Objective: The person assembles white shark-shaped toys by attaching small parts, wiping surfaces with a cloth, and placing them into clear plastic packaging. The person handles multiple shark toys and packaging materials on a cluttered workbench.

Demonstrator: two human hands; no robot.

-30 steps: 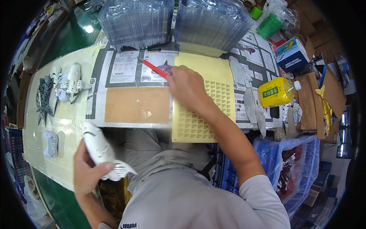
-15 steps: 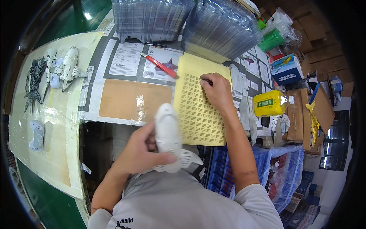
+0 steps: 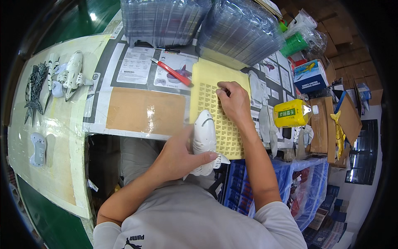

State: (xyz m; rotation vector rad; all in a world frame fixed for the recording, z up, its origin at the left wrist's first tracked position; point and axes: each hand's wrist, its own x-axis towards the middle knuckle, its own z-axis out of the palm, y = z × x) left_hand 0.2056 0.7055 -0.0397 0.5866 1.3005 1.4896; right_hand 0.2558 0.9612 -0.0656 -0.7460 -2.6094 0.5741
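Note:
My left hand [image 3: 176, 155] is closed around a white toy shark [image 3: 204, 135], with the thumb across its body near the tail. The shark's nose points away from me, and a toothed mouth line and slots show on its side. It is held over the near left part of a yellow sheet of small printed labels [image 3: 224, 74]. On that sheet rests my right hand [image 3: 235, 101], its fingers curled and the thumb and forefinger close together at the label rows. Whatever those fingertips hold, if anything, is too small to make out.
A red utility knife [image 3: 176, 74] lies left of the sheet, near a brown patch [image 3: 145, 110]. Stacked clear plastic trays [image 3: 238, 31] stand behind. At right are a yellow bottle [image 3: 292, 113] and cardboard boxes. Toy parts [image 3: 74, 68] and a white controller [image 3: 38, 149] lie at left.
My left hand has carried the toy shark to the right, closer to the label sheet, and the shark has turned so its side shows. My right hand has hardly moved.

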